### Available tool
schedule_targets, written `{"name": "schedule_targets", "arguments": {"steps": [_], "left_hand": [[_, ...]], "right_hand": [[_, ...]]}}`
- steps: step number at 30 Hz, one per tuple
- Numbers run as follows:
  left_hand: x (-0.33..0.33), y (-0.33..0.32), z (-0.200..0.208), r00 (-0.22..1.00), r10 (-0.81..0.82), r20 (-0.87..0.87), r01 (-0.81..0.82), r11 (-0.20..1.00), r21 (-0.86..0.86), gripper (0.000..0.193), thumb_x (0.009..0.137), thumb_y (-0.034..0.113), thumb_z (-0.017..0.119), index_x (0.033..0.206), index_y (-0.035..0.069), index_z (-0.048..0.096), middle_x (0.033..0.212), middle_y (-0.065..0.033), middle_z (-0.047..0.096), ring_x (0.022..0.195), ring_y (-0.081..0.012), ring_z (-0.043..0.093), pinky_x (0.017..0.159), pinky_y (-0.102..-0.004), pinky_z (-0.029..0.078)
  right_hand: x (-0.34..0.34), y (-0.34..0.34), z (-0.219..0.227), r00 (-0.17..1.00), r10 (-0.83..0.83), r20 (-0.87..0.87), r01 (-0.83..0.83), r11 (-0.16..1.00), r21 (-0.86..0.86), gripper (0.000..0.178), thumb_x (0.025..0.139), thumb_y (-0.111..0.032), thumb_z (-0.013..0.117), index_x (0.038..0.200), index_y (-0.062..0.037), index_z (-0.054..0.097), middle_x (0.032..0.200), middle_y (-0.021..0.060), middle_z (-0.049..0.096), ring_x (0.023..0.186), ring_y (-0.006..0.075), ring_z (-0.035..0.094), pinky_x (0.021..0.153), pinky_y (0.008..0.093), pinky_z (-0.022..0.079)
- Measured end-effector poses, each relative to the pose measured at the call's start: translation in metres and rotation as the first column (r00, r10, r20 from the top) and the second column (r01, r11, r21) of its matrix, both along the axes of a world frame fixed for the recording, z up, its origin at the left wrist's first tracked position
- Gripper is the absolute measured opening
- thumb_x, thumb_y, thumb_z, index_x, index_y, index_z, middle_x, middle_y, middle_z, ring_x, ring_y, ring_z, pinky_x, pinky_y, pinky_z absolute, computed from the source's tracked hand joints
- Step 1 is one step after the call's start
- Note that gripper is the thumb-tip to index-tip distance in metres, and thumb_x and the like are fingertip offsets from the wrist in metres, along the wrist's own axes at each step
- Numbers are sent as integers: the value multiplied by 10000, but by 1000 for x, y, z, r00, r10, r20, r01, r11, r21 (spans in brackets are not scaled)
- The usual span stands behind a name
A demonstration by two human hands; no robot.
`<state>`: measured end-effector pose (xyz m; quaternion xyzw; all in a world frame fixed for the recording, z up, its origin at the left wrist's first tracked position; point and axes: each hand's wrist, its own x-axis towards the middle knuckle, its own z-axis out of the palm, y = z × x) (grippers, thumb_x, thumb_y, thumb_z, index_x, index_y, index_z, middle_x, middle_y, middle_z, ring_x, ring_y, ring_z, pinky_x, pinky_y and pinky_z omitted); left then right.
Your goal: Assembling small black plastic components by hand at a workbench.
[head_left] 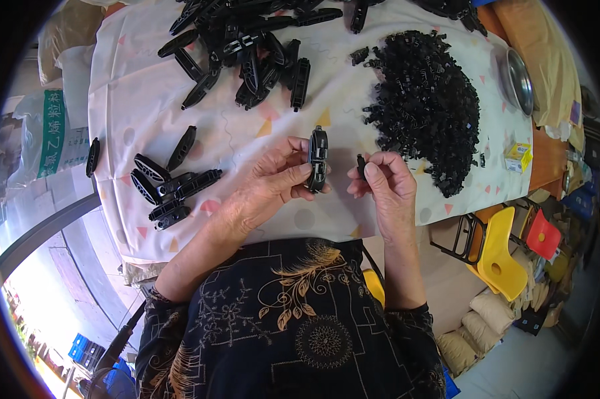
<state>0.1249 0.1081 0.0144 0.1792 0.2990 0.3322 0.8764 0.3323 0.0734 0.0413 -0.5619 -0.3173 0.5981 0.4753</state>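
My left hand [277,174] is closed round a long black plastic part [318,159], held upright over the near edge of the table. Just to its right, my right hand [390,186] pinches a small black plastic piece [361,166] between thumb and fingers. The two parts are a short gap apart. Left of my left forearm lie several long black parts [173,193] like the held one. Beyond my right hand spreads a big heap of small black pieces [423,106]. What the long part is for cannot be made out.
A larger pile of long black parts [247,53] covers the far side of the patterned tablecloth [300,219]. At the right edge stand a metal bowl [518,81] and a small yellow box [518,158]. A yellow chair [503,256] and a red chair [543,236] stand to the right.
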Motion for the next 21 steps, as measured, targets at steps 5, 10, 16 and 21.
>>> {"name": "schedule_targets", "arguments": {"steps": [5, 10, 16, 21], "left_hand": [[0, -1, -1, 1000, -14, 6, 14, 1000, 13, 270, 935, 89, 531, 1197, 78, 467, 1059, -86, 604, 889, -211, 651, 718, -264, 536], [6, -2, 3, 1000, -14, -26, 15, 1000, 20, 256, 937, 89, 529, 1186, 83, 465, 1051, -72, 603, 885, -173, 643, 726, -257, 541], [0, -1, -7, 999, -29, -34, 31, 998, 63, 289, 938, 107, 535, 1219, 58, 493, 983, -43, 606, 812, -104, 615, 650, -216, 512], [1, 0, 6, 957, -131, -258, 168, 977, 129, 291, 943, 110, 527, 1217, 14, 514, 925, -39, 617, 747, -89, 603, 584, -203, 469]], "right_hand": [[-6, -1, 2, 994, 44, 102, -46, 999, 24, 165, 923, -159, 591, 975, -9, 546, 838, 114, 657, 649, 139, 615, 605, 252, 486], [-16, -3, -5, 992, 40, 123, -54, 992, 113, 148, 931, -146, 576, 971, -6, 548, 889, 90, 650, 746, 129, 604, 635, 243, 472], [-8, 7, 10, 864, 189, 466, -354, 887, 296, 93, 857, -25, 622, 924, -10, 559, 925, 75, 590, 798, 147, 572, 652, 259, 466], [-4, 26, 33, 430, 215, 877, -773, 589, 235, 180, 712, 36, 675, 849, -16, 570, 883, 78, 537, 767, 233, 564, 660, 291, 477]]}}
